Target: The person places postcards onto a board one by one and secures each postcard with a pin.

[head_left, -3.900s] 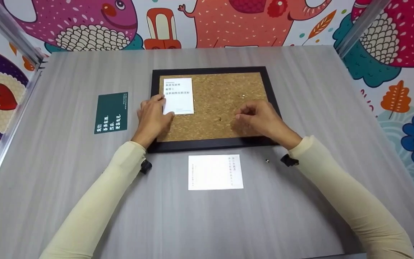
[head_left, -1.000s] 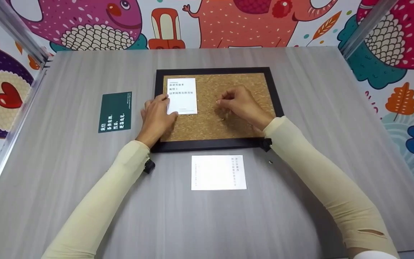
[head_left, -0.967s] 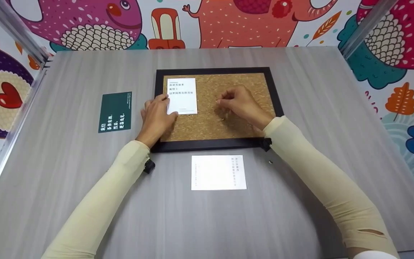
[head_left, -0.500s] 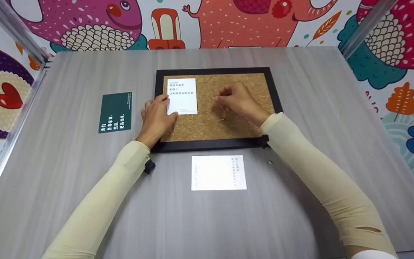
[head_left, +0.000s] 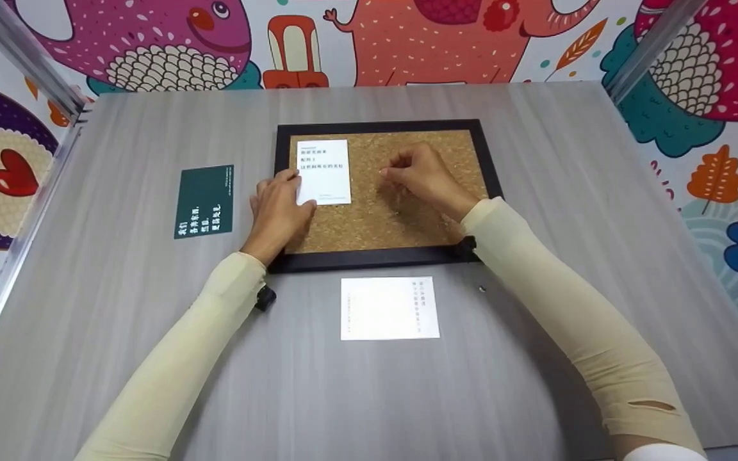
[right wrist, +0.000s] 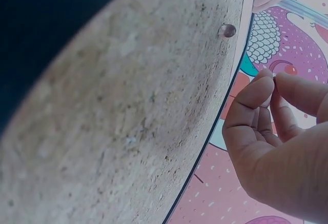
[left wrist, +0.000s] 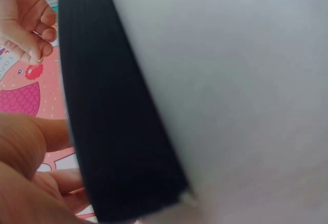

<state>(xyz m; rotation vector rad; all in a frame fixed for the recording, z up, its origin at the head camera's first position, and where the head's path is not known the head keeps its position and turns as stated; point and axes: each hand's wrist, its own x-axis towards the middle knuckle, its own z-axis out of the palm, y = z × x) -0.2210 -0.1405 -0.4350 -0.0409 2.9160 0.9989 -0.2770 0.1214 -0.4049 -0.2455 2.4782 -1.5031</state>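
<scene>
A white printed card (head_left: 323, 173) lies upright in the left part of the framed cork board (head_left: 375, 224). My left hand (head_left: 277, 208) rests at its lower left corner, index finger along the left edge and thumb at the bottom edge. To the card's right, over the cork, my right hand (head_left: 425, 178) pinches a tiny pin between thumb and index finger; the fingertips hide most of it. The right wrist view shows that hand (right wrist: 277, 137) with a small dark bit at the fingertips. A clear round thumbtack (right wrist: 227, 30) is on the cork there.
A dark green card (head_left: 205, 202) lies on the table left of the board. Another white card (head_left: 388, 308) lies in front of it. A small shiny piece (head_left: 482, 289) sits on the table near the right sleeve. Patterned walls (head_left: 433, 45) stand behind and at the sides.
Over these seconds my right hand has moved left across the cork towards the card, fingertips still pinched; in the last half second it shifts only slightly. My left hand stays at the card.
</scene>
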